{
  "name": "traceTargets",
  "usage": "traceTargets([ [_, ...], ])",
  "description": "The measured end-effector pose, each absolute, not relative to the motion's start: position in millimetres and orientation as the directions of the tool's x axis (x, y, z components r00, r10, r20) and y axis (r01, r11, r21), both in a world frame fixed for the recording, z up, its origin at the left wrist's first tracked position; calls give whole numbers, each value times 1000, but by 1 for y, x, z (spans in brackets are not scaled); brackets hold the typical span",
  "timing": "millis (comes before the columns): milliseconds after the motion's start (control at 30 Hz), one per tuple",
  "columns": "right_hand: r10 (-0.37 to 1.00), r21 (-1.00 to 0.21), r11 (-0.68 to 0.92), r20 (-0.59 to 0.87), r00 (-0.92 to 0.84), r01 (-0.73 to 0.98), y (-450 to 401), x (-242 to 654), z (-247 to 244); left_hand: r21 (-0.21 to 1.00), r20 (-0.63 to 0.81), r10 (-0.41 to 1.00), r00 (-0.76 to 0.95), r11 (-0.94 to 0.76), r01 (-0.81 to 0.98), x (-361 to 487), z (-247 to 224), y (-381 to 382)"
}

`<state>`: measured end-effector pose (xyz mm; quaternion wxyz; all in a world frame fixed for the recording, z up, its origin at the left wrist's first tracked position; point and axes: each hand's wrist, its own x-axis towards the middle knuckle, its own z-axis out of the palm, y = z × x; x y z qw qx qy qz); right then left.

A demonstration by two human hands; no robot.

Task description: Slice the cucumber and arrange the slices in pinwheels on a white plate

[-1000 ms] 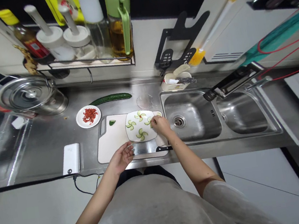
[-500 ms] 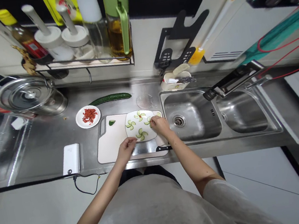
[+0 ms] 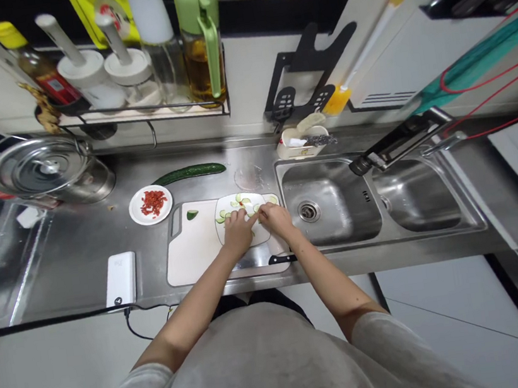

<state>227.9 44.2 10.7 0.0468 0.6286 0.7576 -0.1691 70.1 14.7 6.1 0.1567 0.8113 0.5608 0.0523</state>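
Head view (single view): left hand point(image 3: 236, 230) above the white plate point(image 3: 223, 202), fingers partly spread, one digit extended toward the right hand point(image 3: 275, 218). Right hand over the plate's right edge, fingertips bunched and pointed inward. Both sets of fingertips close together; contact between hands, and closure on any slice: cannot tell.

Plate location: on the right part of the cutting board point(image 3: 192, 250), left of the sink point(image 3: 332, 210). On the plate: cucumber slices point(image 3: 222, 214), partly hidden by the left hand. At near side of board: knife point(image 3: 281, 258), handle toward the right. At far left of board: cucumber end piece point(image 3: 192, 215). Beyond the board: whole cucumber point(image 3: 189, 173) and small dish point(image 3: 133, 213) of red pieces point(image 3: 152, 203).

Step in hand, by judgement: two-handed placing or adjusting of slices at the plate's right side. Next move, by judgement: light fingertip pressure, straight lift-off, no dragging of neighbouring slices.
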Motion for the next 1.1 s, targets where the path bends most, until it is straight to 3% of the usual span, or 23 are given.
traceTargets([
  [400,939,-216,158,-269,-214,964,44,230,7,244,-81,922,379,-351,904,70,-3,21],
  [1100,952,-262,138,-229,-201,955,43,233,1,293,-80,933,352,-315,903,70,-2,21],
])
